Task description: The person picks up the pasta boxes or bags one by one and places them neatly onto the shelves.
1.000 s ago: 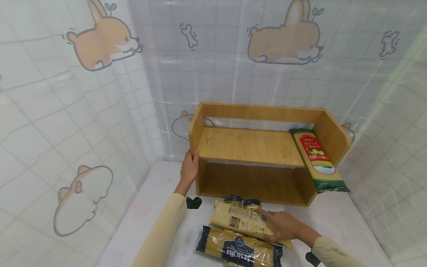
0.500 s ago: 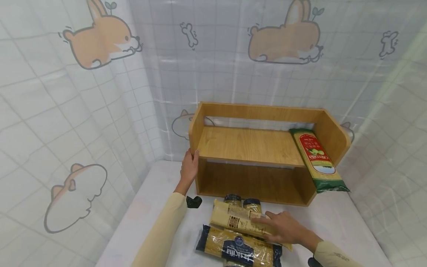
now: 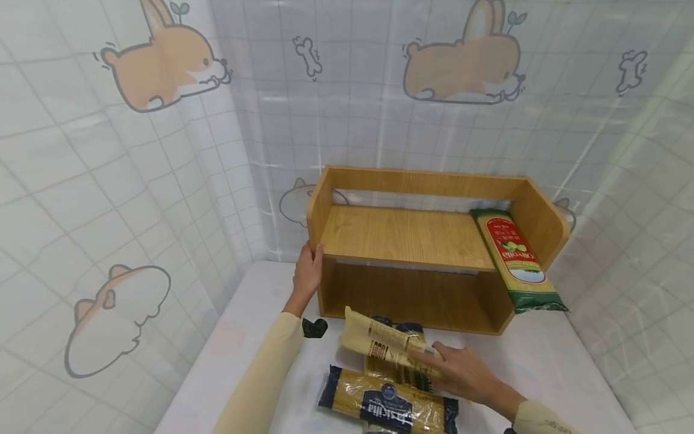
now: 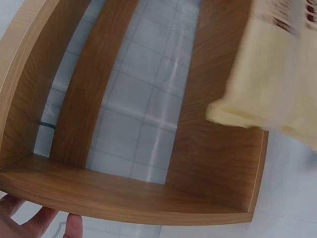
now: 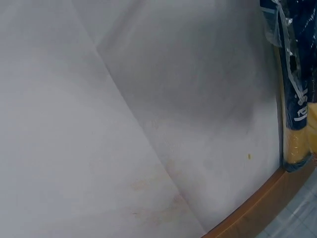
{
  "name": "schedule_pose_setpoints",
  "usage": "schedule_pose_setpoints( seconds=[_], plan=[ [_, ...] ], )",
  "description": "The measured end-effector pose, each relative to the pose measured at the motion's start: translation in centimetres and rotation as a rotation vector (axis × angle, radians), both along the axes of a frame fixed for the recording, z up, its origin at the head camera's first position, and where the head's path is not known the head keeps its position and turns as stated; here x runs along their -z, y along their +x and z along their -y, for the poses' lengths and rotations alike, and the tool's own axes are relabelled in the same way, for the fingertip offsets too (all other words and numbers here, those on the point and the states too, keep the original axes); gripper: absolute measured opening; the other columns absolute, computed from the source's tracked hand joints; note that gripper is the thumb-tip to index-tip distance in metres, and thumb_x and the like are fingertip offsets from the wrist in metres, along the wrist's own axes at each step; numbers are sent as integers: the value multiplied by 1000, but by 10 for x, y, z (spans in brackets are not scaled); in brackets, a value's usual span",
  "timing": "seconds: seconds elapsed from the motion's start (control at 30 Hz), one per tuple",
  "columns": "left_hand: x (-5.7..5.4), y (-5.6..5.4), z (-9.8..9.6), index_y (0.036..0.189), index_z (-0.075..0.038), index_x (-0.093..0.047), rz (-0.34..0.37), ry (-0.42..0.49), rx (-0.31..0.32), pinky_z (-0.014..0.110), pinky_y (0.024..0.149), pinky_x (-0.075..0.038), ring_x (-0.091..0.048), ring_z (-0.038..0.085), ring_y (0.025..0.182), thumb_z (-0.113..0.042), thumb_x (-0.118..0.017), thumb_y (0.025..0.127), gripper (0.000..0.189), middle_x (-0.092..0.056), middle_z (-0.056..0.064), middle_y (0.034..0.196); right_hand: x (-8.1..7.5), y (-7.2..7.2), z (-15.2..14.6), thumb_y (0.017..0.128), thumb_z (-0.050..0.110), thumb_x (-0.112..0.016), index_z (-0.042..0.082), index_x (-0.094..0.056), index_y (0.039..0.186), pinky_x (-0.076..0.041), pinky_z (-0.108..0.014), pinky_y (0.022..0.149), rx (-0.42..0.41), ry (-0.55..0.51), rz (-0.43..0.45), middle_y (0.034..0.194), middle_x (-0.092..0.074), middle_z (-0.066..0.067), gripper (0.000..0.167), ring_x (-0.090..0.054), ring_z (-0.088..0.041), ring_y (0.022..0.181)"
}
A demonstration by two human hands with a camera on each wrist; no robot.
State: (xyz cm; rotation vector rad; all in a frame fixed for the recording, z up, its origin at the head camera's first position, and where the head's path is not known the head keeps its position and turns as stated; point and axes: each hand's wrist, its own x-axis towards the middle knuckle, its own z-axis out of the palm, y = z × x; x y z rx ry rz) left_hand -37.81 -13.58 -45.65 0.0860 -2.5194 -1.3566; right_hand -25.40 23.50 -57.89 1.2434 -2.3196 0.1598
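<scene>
My left hand (image 3: 307,273) grips the left side panel of a two-tier wooden shelf (image 3: 406,238). In the left wrist view its fingertips (image 4: 74,225) show at the panel's edge. My right hand (image 3: 463,374) holds the right part of a long cream-yellow food packet (image 3: 374,337) with brown print. The packet's left end is tilted up, above blue-and-yellow packets (image 3: 398,371) that it partly hides. In the left wrist view, that cream end (image 4: 262,94) hangs in front of the shelf. My right hand is out of sight in the right wrist view.
A green-and-gold pasta packet (image 3: 512,253) lies on the upper tier's right, its end overhanging the front edge. A blue-ended spaghetti packet (image 3: 387,401) lies in front on the white table (image 3: 233,349). Patterned curtains (image 3: 379,120) enclose the back and sides.
The cream packet's left end has risen from the pile, uncovering a blue-and-yellow packet beneath. My right hand has gone from touching it to gripping it. My left hand stays on the shelf.
</scene>
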Motion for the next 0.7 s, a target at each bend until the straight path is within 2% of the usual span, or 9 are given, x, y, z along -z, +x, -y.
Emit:
schedule_pose_setpoints(
  seconds=[0.13, 0.2, 0.27, 0.37, 0.43, 0.5, 0.6, 0.7],
  plan=[
    [1, 0, 0, 156, 1, -35, 7, 8, 0, 66, 109, -43, -51, 46, 138, -43, -32, 111, 62, -50, 25, 150, -3, -1, 2, 63, 27, -96, 34, -57, 146, -9, -8, 54, 34, -25, -74, 81, -54, 10, 91, -16, 6, 61],
    [1, -1, 0, 156, 1, -35, 8, 11, 0, 66, 109, -43, -51, 46, 138, -43, -32, 111, 62, -50, 25, 150, -6, -1, 2, 64, 26, -94, 33, -58, 145, -8, -9, 54, 36, -38, -101, 80, -53, 9, 89, -16, 5, 62],
    [1, -1, 0, 156, 0, -35, 10, 14, 2, 66, 109, -43, -51, 46, 138, -43, -32, 111, 62, -50, 25, 150, -8, -2, 3, 72, 27, -90, 31, -59, 145, -8, -9, 55, 24, -58, -120, 80, -52, 8, 79, -16, 5, 62],
    [1, -1, -1, 156, 1, -34, 14, 16, 5, 66, 109, -43, -51, 46, 138, -43, -32, 111, 63, -50, 25, 150, -11, -2, 4, 89, 31, -75, 31, -60, 144, -8, -8, 56, 14, -78, -142, 80, -52, 8, 57, -16, 6, 63],
    [1, 0, 0, 156, 1, -34, 15, 19, 5, 66, 109, -43, -51, 46, 138, -43, -31, 111, 63, -50, 25, 151, -12, -2, 4, 91, 32, -73, 31, -61, 143, -9, -8, 56, 15, -87, -159, 81, -54, 7, 54, -18, 6, 63],
    [2, -1, 0, 156, 1, -35, 11, 16, 5, 65, 109, -43, -51, 46, 138, -43, -31, 111, 63, -50, 25, 150, -13, -2, 4, 84, 30, -82, 32, -61, 143, -10, -8, 55, 29, -93, -172, 84, -56, 6, 62, -21, 6, 62],
    [2, -1, 0, 155, 0, -36, 7, 16, 2, 65, 109, -43, -52, 45, 137, -43, -32, 111, 62, -51, 25, 150, -15, -2, 4, 63, 27, -97, 33, -61, 142, -11, -8, 55, 60, -94, -194, 93, -63, 2, 87, -28, 4, 61],
    [2, -2, 0, 155, 0, -37, 4, 14, 0, 65, 109, -43, -52, 45, 138, -43, -32, 111, 61, -51, 24, 149, -17, -2, 4, 54, 25, -100, 33, -61, 143, -11, -9, 53, 89, -101, -212, 101, -67, -2, 97, -31, 2, 59]
  ],
)
